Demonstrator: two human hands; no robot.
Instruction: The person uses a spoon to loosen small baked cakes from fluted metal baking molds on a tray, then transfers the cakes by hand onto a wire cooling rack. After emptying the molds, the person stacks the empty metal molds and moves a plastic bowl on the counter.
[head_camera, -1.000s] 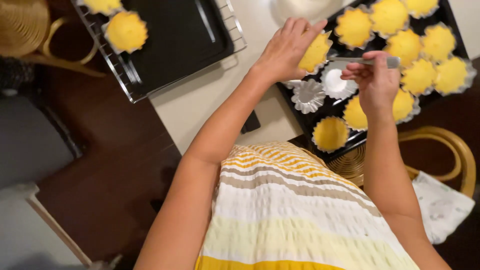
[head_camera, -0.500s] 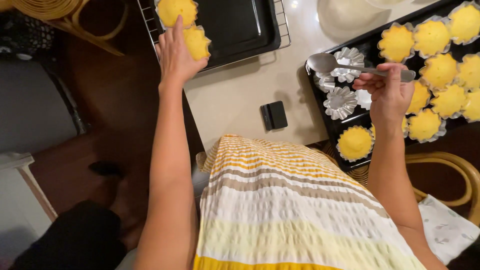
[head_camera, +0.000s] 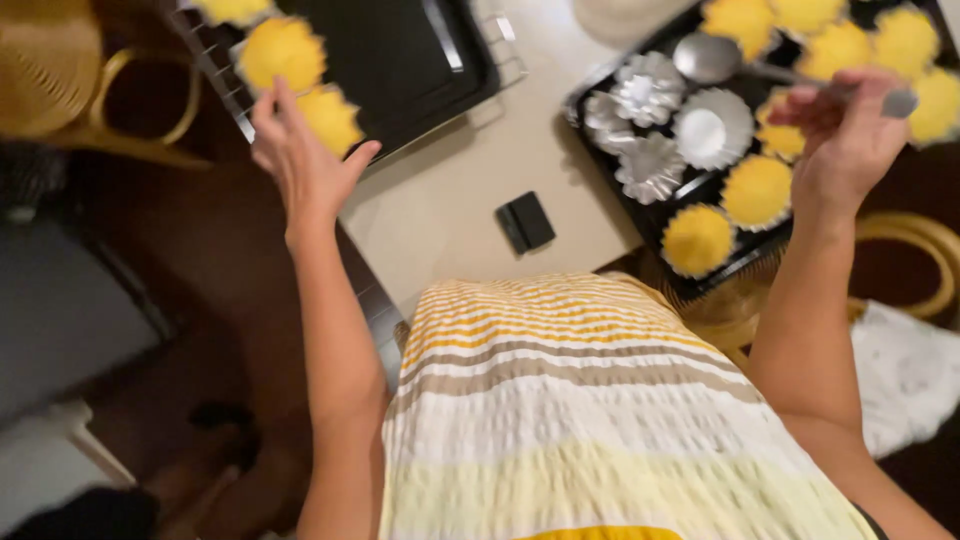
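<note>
My left hand (head_camera: 305, 160) reaches to the near corner of a black baking tray (head_camera: 420, 60) set on a wire rack. Its fingers are spread beside a yellow filled fluted mould (head_camera: 332, 115); a second filled mould (head_camera: 282, 50) sits just beyond. My right hand (head_camera: 845, 135) grips the handle of a metal spoon (head_camera: 705, 58) over a second black tray (head_camera: 598, 92). That tray holds three empty silver fluted moulds (head_camera: 650, 168) and several yellow filled ones (head_camera: 697, 240).
A small black rectangular object (head_camera: 526, 222) lies on the pale tabletop (head_camera: 450, 200) between the trays. A woven yellow chair (head_camera: 50, 70) stands at the far left. At the right are another chair's curved arm (head_camera: 920, 250) and a white cloth (head_camera: 905, 370).
My left hand carried a filled mould from the right tray to the left tray and now has its fingers apart beside it. The right hand stayed over the right tray with the spoon.
</note>
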